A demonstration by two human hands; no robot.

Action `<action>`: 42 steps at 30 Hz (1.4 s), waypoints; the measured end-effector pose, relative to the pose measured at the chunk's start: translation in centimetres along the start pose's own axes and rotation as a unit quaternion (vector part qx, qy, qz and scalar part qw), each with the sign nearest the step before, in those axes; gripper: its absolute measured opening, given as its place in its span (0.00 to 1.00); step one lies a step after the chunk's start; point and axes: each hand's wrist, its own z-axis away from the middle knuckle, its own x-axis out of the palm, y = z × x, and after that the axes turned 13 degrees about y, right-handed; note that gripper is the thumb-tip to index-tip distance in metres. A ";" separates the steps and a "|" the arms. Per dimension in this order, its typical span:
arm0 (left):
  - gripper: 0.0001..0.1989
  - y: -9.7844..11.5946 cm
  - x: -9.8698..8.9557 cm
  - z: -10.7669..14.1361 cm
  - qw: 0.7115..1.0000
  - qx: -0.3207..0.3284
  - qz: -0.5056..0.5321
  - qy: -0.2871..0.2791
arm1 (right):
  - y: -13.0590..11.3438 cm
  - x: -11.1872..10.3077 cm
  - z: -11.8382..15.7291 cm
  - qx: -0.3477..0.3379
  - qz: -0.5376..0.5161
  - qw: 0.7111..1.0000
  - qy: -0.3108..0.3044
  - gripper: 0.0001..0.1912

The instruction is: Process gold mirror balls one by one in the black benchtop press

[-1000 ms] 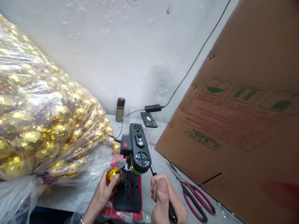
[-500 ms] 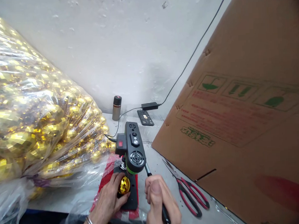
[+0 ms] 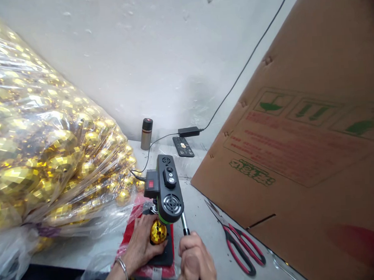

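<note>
A small gold faceted ball (image 3: 158,232) sits under the head of a black bench drill press (image 3: 170,187), above its dark base plate. My left hand (image 3: 144,242), with a silver bangle at the wrist, has thumb and fingers closed around the ball from the left. To the right, my right hand (image 3: 196,260) is wrapped round the press's lever handle (image 3: 185,224), a metal rod with a black grip. The fist covers most of that grip. The tip of the tool above the ball is hidden by the head.
On the left bulges a clear bag of gold balls (image 3: 62,159). A large cardboard box (image 3: 285,109) stands at right, with red-and-black scissors (image 3: 239,248) beside it. Behind the press are a bottle (image 3: 146,133), a phone (image 3: 183,147) and a corded power adapter (image 3: 189,132).
My right hand has moved down and slightly left with the lever handle. My left hand and the ball have shifted slightly right beneath the press head. The view has moved slightly.
</note>
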 end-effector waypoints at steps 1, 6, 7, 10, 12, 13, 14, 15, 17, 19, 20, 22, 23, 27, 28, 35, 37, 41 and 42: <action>0.24 0.0 0.0 0.0 1.000 -0.002 0.001 0.001 | 0.3 0.0 0.4 -0.002 0.011 1.000 0.007 0.21; 0.23 0.1 0.0 0.0 1.000 -0.006 0.008 -0.001 | 0.8 0.3 1.6 0.011 0.012 1.000 0.021 0.22; 0.23 0.1 0.0 0.0 1.000 -0.006 0.009 -0.001 | 0.8 0.4 1.6 0.013 0.010 0.999 0.029 0.22; 0.24 -0.1 0.1 0.0 1.000 -0.003 0.014 0.001 | 0.9 0.7 1.7 0.007 0.001 0.999 0.047 0.22; 0.25 -0.2 0.2 0.1 1.000 -0.004 0.020 0.002 | 1.1 0.8 1.7 -0.005 -0.007 0.999 0.050 0.22; 0.25 -0.2 0.2 0.1 1.000 -0.004 0.023 0.002 | 1.3 0.8 1.8 -0.010 -0.009 0.999 0.049 0.22; 0.26 -0.3 0.3 0.1 1.000 -0.004 0.025 0.003 | 1.4 0.8 1.8 -0.013 -0.012 0.999 0.047 0.21; 0.26 -0.3 0.3 0.1 1.000 -0.005 0.026 0.003 | 1.6 0.7 1.9 -0.015 -0.015 0.999 0.045 0.21; 0.26 -0.2 0.3 0.0 1.000 -0.004 0.026 0.002 | 2.0 0.5 2.0 -0.019 -0.022 0.999 0.040 0.21; 0.25 -0.1 0.2 0.0 1.000 -0.003 0.024 0.002 | 2.4 0.2 2.2 -0.018 -0.025 0.999 0.035 0.21; 0.25 -0.1 0.2 -0.1 1.000 -0.002 0.022 0.002 | 2.5 0.0 2.3 -0.014 -0.026 0.999 0.032 0.21; 0.24 0.0 0.1 -0.1 1.000 0.002 0.015 0.003 | 2.8 -0.2 2.5 -0.005 -0.029 0.999 0.026 0.20; 0.23 0.1 0.1 -0.1 1.000 0.003 0.010 0.003 | 2.9 -0.3 2.5 -0.001 -0.030 0.999 0.023 0.20; 0.24 0.1 0.1 -0.1 1.000 -0.003 -0.008 0.004 | 3.1 -0.5 2.8 -0.003 -0.032 0.999 0.025 0.21; 0.24 0.1 0.2 -0.1 1.000 -0.003 -0.011 0.003 | 3.2 -0.4 2.8 -0.004 -0.032 0.999 0.027 0.21; 0.23 -0.3 0.8 0.0 0.999 0.030 -0.012 0.024 | 4.6 0.9 2.1 -0.114 -0.050 0.989 0.077 0.21; 0.23 -0.3 0.8 0.0 0.999 0.033 -0.009 0.028 | 5.0 1.2 1.8 -0.140 -0.052 0.985 0.087 0.22; 0.23 -0.1 0.6 -0.1 0.999 0.031 0.000 0.022 | 5.2 1.4 1.6 -0.146 -0.050 0.984 0.085 0.23; 0.23 -0.1 0.5 -0.1 0.999 0.031 0.001 0.019 | 5.2 1.4 1.6 -0.146 -0.049 0.984 0.085 0.23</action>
